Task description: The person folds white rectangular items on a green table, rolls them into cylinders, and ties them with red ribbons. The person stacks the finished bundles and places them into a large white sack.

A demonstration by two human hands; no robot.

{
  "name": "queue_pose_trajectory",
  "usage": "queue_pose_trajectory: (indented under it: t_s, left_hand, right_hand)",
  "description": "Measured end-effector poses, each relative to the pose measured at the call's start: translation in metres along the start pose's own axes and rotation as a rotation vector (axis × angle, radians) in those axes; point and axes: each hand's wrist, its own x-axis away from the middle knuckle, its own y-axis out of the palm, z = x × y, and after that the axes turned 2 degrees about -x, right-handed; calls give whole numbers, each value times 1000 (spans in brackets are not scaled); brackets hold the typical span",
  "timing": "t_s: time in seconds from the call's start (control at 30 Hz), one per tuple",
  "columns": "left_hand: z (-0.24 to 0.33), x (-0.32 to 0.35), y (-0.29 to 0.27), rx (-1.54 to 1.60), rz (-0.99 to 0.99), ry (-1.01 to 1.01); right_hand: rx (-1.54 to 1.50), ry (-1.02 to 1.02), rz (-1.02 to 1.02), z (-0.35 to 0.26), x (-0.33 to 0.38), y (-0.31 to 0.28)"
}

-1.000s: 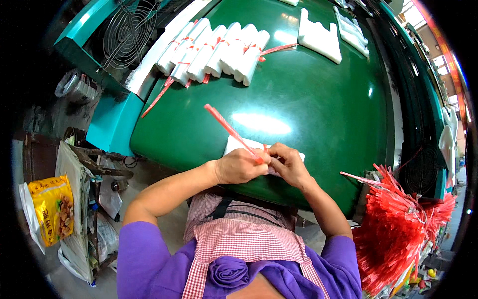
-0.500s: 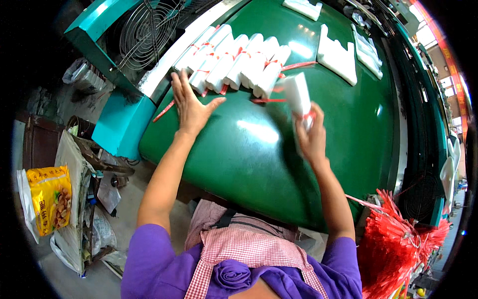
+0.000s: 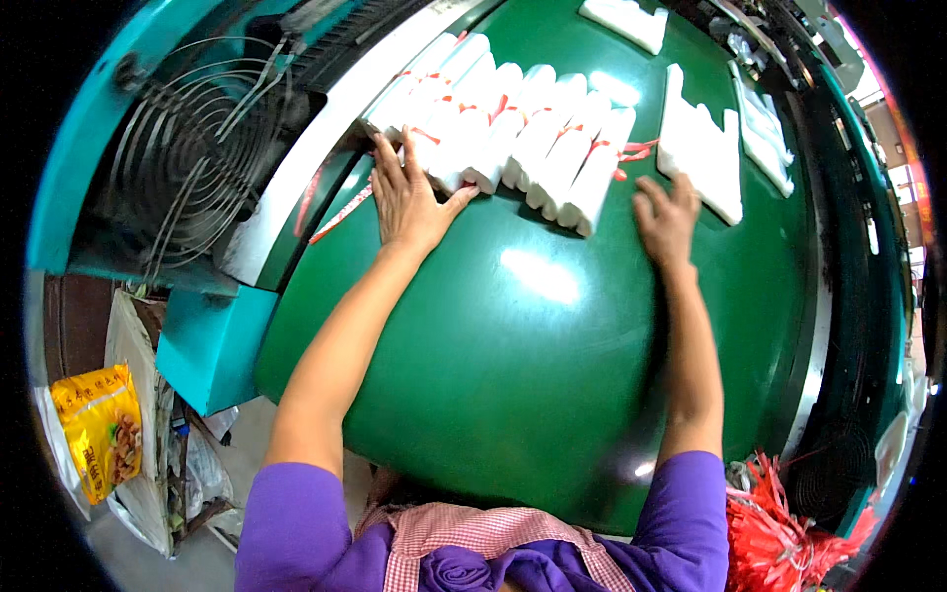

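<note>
A row of white plastic bag rolls (image 3: 508, 138), each tied round with red ribbon, lies side by side on the green tabletop (image 3: 493, 375). My left hand (image 3: 409, 205) is open, its fingers and thumb spread against the near ends of the leftmost rolls. At the right end of the row lies another tied roll (image 3: 599, 183), slightly apart from my right hand (image 3: 669, 219). That hand holds nothing; its fingers are apart and partly bent, just below a flat stack of white bags (image 3: 702, 153). A loose red ribbon (image 3: 639, 150) sticks out between the row and that stack.
More flat white bags (image 3: 763, 133) lie at the right, and others (image 3: 626, 22) at the far edge. A wire-guarded fan (image 3: 202, 148) stands at the left above a teal box (image 3: 215, 345). A bunch of red ribbon strips (image 3: 779, 533) hangs at the lower right.
My right hand has set the tied roll it held down at the row's right end, let go and moved right. My left hand now presses against the rolls. The view has shifted.
</note>
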Motion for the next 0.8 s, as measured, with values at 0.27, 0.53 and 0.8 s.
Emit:
queue_pose_trajectory:
  t_s: [0.27, 0.53, 0.8]
  left_hand:
    - [3, -6, 25, -24, 80, 87]
    - [18, 14, 3, -26, 196, 156]
    - [149, 202, -83, 799, -435, 894]
  right_hand:
    - [154, 287, -170, 82, -18, -11]
    - [19, 155, -58, -35, 169, -172]
    - [-1016, 755, 239, -94, 153, -329]
